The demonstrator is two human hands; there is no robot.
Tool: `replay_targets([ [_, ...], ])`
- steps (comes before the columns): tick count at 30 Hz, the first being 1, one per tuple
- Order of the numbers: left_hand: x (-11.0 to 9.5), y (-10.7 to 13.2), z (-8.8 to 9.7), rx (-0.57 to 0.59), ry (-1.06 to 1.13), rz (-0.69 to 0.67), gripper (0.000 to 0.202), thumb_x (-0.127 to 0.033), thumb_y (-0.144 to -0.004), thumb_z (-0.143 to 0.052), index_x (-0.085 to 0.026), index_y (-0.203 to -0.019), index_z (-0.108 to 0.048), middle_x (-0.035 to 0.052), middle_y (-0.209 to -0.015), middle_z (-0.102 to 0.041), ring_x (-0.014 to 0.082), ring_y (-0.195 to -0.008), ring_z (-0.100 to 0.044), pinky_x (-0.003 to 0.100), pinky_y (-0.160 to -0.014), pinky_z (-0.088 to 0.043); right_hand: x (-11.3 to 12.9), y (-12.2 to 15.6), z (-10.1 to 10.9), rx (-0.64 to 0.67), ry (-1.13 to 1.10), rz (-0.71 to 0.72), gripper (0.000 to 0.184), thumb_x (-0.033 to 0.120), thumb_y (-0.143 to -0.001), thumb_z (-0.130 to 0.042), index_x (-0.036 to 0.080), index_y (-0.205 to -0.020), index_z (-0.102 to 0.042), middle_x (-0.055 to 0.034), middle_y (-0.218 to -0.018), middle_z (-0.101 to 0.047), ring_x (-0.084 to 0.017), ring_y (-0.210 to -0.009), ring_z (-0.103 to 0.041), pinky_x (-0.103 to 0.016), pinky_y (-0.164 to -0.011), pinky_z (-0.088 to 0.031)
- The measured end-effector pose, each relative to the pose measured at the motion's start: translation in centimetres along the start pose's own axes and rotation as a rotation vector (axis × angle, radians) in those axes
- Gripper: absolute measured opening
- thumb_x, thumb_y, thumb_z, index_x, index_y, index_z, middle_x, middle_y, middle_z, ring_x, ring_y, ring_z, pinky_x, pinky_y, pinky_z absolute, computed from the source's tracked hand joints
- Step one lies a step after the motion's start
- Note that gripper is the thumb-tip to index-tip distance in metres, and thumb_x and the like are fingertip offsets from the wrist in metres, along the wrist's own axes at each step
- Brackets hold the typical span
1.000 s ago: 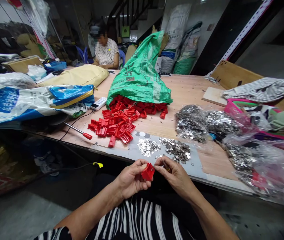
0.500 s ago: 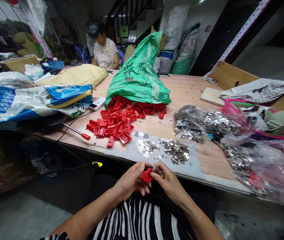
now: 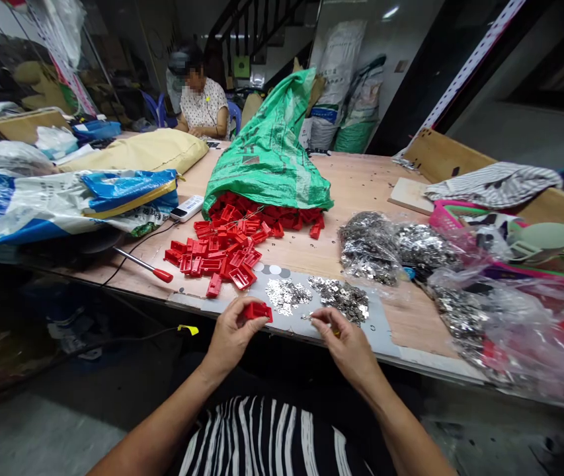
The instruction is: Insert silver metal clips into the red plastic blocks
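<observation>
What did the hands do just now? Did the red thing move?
Yes! The left hand and right hand were together around the red plastic piece, and now they have moved apart. The left hand took the piece leftward, and the right hand let go and moved right, over the grey mat. The red pile and green sack stayed put.

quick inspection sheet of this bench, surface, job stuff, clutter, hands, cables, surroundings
surface: wooden bench, small metal bits scattered; grey mat at near edge
job's things: loose red plastic parts spilling from green woven sack; two silver piles on mat
clutter: bagged silver pieces, white remote, red-handled screwdriver
hands: left hand holds red part; right hand pinches small yellow item
cables: thin black cable; yellow-tagged cable
surroundings: seated co-worker, tall sacks, staircase
</observation>
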State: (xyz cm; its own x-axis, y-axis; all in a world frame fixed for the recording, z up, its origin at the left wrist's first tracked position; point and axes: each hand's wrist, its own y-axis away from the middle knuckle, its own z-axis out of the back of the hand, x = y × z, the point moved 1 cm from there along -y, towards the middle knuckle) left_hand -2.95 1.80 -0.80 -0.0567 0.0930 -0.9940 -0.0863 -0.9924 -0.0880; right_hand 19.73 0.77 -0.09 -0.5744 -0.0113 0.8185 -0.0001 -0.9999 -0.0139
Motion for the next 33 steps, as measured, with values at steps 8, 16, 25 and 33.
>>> replay_targets([
  [8,1.0,0.1,0.6,-0.007,0.142,0.126,0.032,-0.034,-0.075,-0.071,-0.018,-0.102,-0.063,0.0042,-0.096,-0.067,0.0178,-0.089,-0.062,0.028,-0.086,-0.047,-1.9,-1.6,2.8,-0.131,0.480,0.037,0.017,0.030,-0.087,-0.047,0.023,-0.088,-0.062,-0.0044,-0.095,-0.067,-0.022,-0.084,-0.063,-0.032,-0.072,-0.044],
  [16,1.4,0.5,0.2,0.010,0.124,0.142,0.033,-0.034,-0.075,-0.072,-0.018,-0.101,-0.062,0.0046,-0.096,-0.067,0.0179,-0.088,-0.063,0.028,-0.084,-0.048,-0.3,-2.6,-0.3,-0.022,0.591,0.152,0.016,0.026,-0.090,-0.047,0.022,-0.088,-0.063,-0.0035,-0.091,-0.066,-0.019,-0.083,-0.063,-0.029,-0.071,-0.043],
  [25,1.7,0.7,0.4,-0.005,0.135,0.163,0.035,-0.035,-0.074,-0.072,-0.018,-0.103,-0.063,0.0058,-0.097,-0.068,0.0196,-0.090,-0.064,0.030,-0.087,-0.048,1.1,-4.0,-2.2,-0.021,0.723,0.107,0.011,0.029,-0.089,-0.053,0.022,-0.086,-0.062,-0.0051,-0.091,-0.066,-0.019,-0.078,-0.060,-0.029,-0.063,-0.038],
  [33,1.6,0.7,0.3,-0.001,0.183,0.168,0.035,-0.033,-0.073,-0.073,-0.018,-0.102,-0.063,0.0054,-0.096,-0.069,0.0195,-0.089,-0.064,0.029,-0.086,-0.048,1.4,-4.3,-2.1,0.016,0.652,0.079,0.009,0.022,-0.085,-0.052,0.022,-0.082,-0.060,-0.0040,-0.087,-0.066,-0.018,-0.074,-0.060,-0.028,-0.063,-0.035],
])
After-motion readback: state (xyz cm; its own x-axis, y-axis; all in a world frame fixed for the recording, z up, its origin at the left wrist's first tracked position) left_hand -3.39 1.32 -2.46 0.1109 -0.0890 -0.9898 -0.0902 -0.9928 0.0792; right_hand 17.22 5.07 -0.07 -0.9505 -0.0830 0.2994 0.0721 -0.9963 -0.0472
